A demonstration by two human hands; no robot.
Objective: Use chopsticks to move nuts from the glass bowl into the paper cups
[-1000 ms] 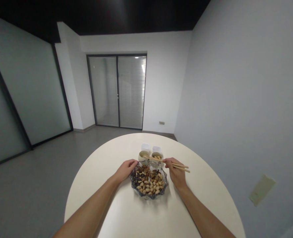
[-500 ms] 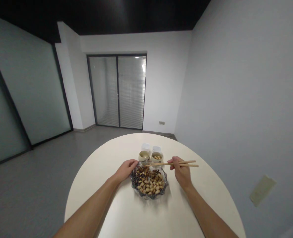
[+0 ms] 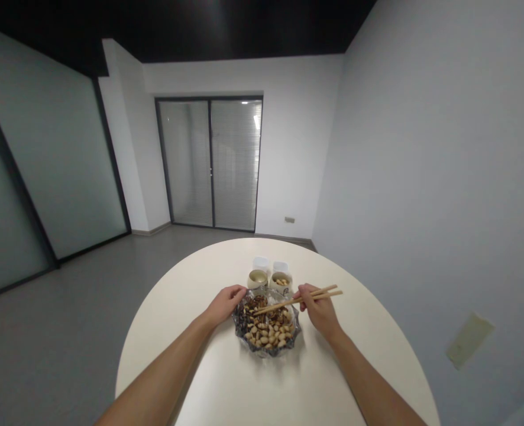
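Note:
A clear, scalloped glass bowl (image 3: 267, 350) holds pale shelled-looking nuts at the front and darker pieces behind. My left hand (image 3: 225, 303) grips its back-left rim, fingers closed at the edge. In my right hand (image 3: 317, 306), to the right of the bowl, a pair of wooden chopsticks (image 3: 284, 303) is pinched, their tips among the dark pieces at the bowl's left middle. Whether the tips clasp a piece is too small to tell. Behind the bowl stand two small cups: the left cup (image 3: 257, 278) looks bare inside, while the right cup (image 3: 281, 281) contains some pale nuts.
Two whitish, translucent plastic containers (image 3: 280, 267) sit behind the cups. Everything stands on a round cream table (image 3: 177, 284). A grey-white wall (image 3: 421, 177) rises close on the right, and a glass door (image 3: 211, 165) is across the room.
My right hand has shifted slightly left, and the chopstick tips have dropped from the bowl's back edge to the dark pieces inside. My left hand stays at the rim.

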